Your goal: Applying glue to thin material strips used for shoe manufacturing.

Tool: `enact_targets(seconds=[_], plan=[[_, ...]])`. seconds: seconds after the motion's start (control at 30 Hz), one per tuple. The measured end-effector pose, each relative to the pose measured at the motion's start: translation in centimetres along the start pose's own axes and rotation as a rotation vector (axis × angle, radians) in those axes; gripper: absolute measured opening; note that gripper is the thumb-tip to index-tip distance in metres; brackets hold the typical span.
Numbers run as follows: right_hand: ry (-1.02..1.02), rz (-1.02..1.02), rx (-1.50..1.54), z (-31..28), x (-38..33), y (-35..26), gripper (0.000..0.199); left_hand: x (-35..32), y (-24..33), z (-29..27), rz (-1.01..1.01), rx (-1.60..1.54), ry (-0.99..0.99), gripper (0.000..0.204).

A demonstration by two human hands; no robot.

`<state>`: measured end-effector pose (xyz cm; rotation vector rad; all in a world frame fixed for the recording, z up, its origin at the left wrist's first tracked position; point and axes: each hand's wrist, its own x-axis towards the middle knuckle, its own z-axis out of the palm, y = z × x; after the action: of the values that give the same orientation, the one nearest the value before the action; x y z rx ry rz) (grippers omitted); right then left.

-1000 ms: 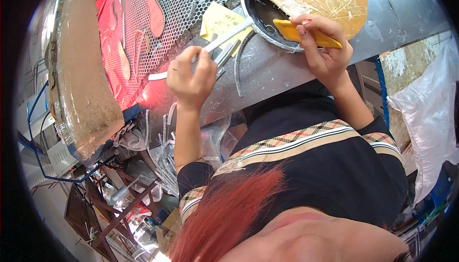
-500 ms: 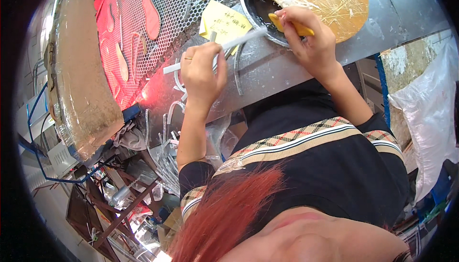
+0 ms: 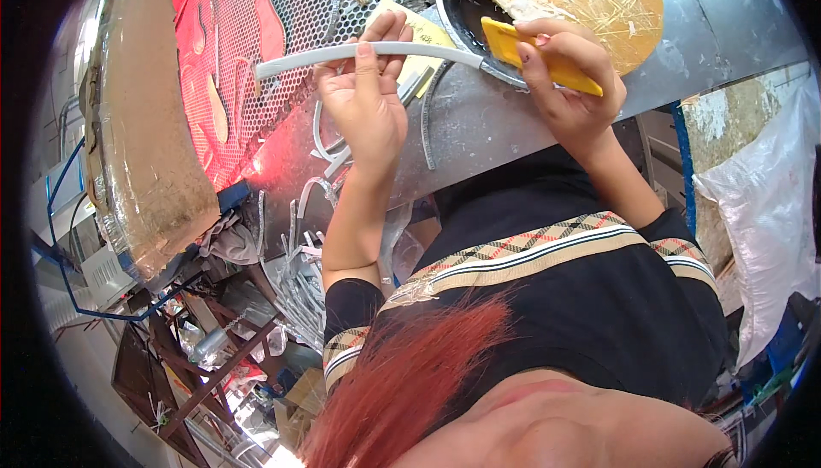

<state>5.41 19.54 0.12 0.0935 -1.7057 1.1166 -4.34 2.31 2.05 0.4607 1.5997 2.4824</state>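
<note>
A pale grey flexible strip (image 3: pixel 291 59) lies across my left hand (image 3: pixel 369 113), pinched between thumb and fingers with the palm turned up. It bows slightly, and its right end reaches the rim of a dark-lined round bowl (image 3: pixel 451 34). My right hand (image 3: pixel 586 83) grips a flat yellow scraper (image 3: pixel 503 39), tilted over the bowl's near side. A round yellowish board (image 3: pixel 633 32), crusted with whitish strands, covers much of the bowl. Under the left hand's strip lies a yellow paper note (image 3: pixel 428 25). A curved grey strip (image 3: pixel 429 122) rests on the metal table (image 3: pixel 513 122).
Shoe-sole-shaped pieces (image 3: pixel 270 28) lie on a honeycomb mesh (image 3: pixel 299 6) under red light at the far left. A taped cardboard cover (image 3: pixel 154 126) stands beside it. Many loose strips (image 3: pixel 299 301) hang below the table's left end. A white sack (image 3: pixel 765 211) is at the right.
My left hand has turned palm up, and the strip now lies flatter, farther left and bowed. The right hand has shifted slightly right and down, showing more of the scraper's flat face.
</note>
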Motion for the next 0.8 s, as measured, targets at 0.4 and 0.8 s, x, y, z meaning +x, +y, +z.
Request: enact_targets(seconds=[0.4,0.8], plan=[[-0.142,-0.029,-0.008,1.2,-0.9,0.1,0.025,-1.0,-1.0,1.0,0.126,0.234,0.025,0.017],[-0.081,0.090,-0.039,-1.2,-0.4,0.4,0.025,7.9,2.1,4.4,0.157,0.369,-0.095,0.011]])
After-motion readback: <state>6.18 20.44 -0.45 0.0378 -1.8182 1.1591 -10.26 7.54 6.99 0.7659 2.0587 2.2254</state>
